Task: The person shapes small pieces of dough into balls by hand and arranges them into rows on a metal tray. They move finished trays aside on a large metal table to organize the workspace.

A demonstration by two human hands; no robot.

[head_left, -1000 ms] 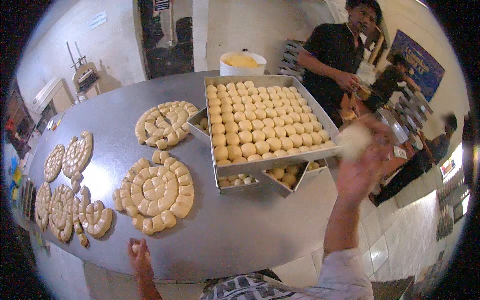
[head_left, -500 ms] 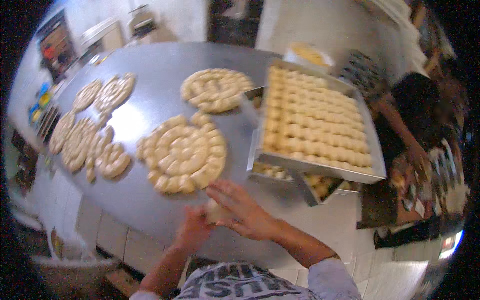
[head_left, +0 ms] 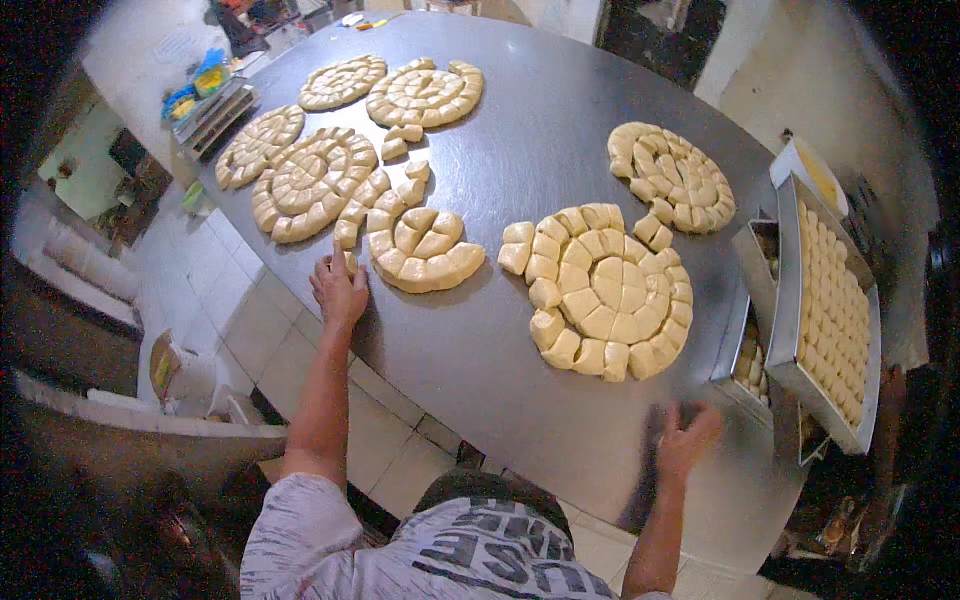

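Note:
At the table's near-left edge my left hand has its fingers on a small piece of dough, at the lower end of a chain of cut pieces. Beside it lies a partial coil of cut dough. My right hand, slightly blurred, hovers over the near-right part of the table with thumb and fingers apart and nothing visible in it. Above it sits a large round of pale dough cut into chunks, its outer ring partly broken into loose pieces.
More cut dough coils lie at the far left of the metal table, and another coil at the far right. Metal trays stacked at the right edge hold rows of dough balls. Behind them is a white tub.
My hands have parted: both were together around a dough piece at the table's near edge. The left has gone left to the cut chain, and the view has swung left.

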